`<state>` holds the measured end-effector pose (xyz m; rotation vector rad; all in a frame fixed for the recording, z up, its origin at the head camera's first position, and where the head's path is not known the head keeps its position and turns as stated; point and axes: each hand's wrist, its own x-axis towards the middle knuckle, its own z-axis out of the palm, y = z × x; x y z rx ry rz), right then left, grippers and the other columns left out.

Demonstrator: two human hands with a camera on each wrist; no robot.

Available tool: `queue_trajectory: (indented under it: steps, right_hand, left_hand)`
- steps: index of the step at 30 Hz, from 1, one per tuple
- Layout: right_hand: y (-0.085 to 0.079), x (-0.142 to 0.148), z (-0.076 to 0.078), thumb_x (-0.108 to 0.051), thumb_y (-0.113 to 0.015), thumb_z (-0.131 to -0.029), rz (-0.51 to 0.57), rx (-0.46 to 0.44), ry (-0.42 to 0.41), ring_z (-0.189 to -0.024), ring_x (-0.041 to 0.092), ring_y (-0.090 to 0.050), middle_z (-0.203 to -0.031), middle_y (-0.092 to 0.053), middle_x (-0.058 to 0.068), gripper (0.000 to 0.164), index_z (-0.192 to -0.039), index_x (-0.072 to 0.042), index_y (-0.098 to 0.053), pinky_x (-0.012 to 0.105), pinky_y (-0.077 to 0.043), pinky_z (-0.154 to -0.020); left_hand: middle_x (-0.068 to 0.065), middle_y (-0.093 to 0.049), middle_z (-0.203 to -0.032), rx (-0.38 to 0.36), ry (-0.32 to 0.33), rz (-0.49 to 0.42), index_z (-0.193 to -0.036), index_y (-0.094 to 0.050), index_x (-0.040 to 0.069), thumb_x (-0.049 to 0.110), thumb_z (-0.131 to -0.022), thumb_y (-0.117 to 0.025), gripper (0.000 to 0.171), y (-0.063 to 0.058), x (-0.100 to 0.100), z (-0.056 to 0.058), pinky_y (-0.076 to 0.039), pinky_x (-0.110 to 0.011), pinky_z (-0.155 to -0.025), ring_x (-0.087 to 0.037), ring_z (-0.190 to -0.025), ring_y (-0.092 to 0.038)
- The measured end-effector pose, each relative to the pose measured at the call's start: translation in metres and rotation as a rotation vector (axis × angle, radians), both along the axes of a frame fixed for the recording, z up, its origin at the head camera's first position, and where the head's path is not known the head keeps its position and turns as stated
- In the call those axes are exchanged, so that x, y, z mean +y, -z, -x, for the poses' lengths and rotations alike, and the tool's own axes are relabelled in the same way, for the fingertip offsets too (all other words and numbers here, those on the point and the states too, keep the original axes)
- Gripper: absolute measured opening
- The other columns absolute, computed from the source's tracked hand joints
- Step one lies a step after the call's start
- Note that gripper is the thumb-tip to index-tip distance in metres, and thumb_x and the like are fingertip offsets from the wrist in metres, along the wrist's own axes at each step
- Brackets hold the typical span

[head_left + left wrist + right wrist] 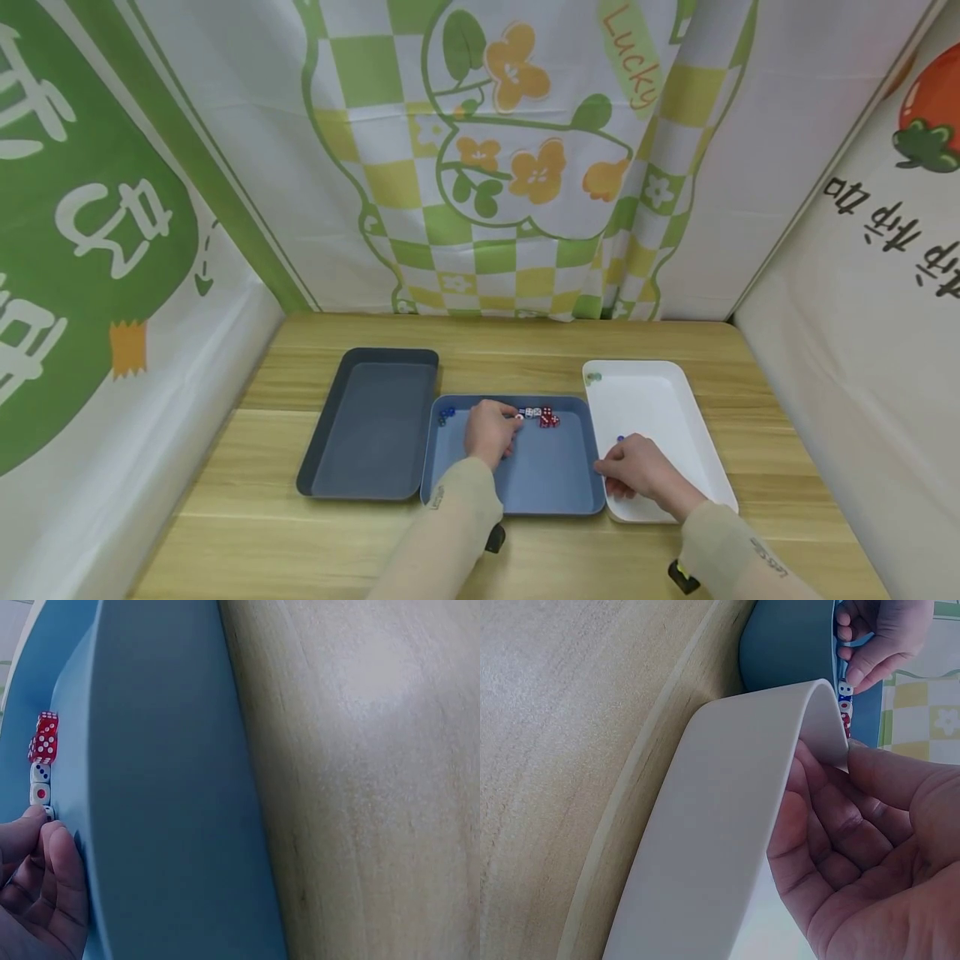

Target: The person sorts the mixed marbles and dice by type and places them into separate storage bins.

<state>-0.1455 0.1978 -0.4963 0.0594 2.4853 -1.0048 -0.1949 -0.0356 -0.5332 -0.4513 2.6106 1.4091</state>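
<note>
In the blue tray (551,475), my left hand (491,432) reaches to the far side. Its thumb and index finger pinch a white die (49,813) at the end of a row. Beside that die stand white dice (40,773) and red dice (45,745), in line along the tray's far wall. My right hand (637,467) is at the near left side of the white tray (705,433). Its thumb and fingers (787,817) grip the tray's rim, the fingers on the inside. A small blue die (621,438) shows just beyond this hand.
Blue and dark dice (446,414) lie in the blue tray's far left corner. A dark grey tray (367,433) stands to the left on the wooden table (517,558). Behind the table hangs a patterned curtain (525,275).
</note>
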Motion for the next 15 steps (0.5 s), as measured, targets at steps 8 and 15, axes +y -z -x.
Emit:
queue_trajectory:
  steps: [8, 15]
  right_hand:
    - [-0.0003, -0.0001, 0.0002, -0.012, -0.071, -0.095, 0.012, -0.002, 0.003, -0.053, 0.015, -0.059, -0.061, -0.066, 0.006, 0.026, -0.071, -0.004, -0.073, 0.026, -0.05, -0.052]
    - [0.0, 0.0005, 0.0005, -0.013, -0.071, -0.096, -0.002, -0.011, -0.001, -0.055, 0.016, -0.059, -0.062, -0.066, 0.005, 0.025, -0.073, -0.005, -0.074, 0.026, -0.05, -0.054]
  left_hand:
    - [0.0, -0.068, -0.064, 0.002, 0.013, 0.029, -0.107, -0.081, 0.01, 0.017, -0.092, -0.078, 0.017, -0.0001, 0.0006, 0.0003, -0.044, -0.023, -0.037, -0.012, -0.042, -0.055]
    - [0.001, -0.068, -0.064, 0.005, 0.019, 0.043, -0.11, -0.08, 0.009, 0.016, -0.092, -0.078, 0.02, -0.0028, 0.0013, 0.0004, -0.043, -0.023, -0.036, -0.012, -0.041, -0.055]
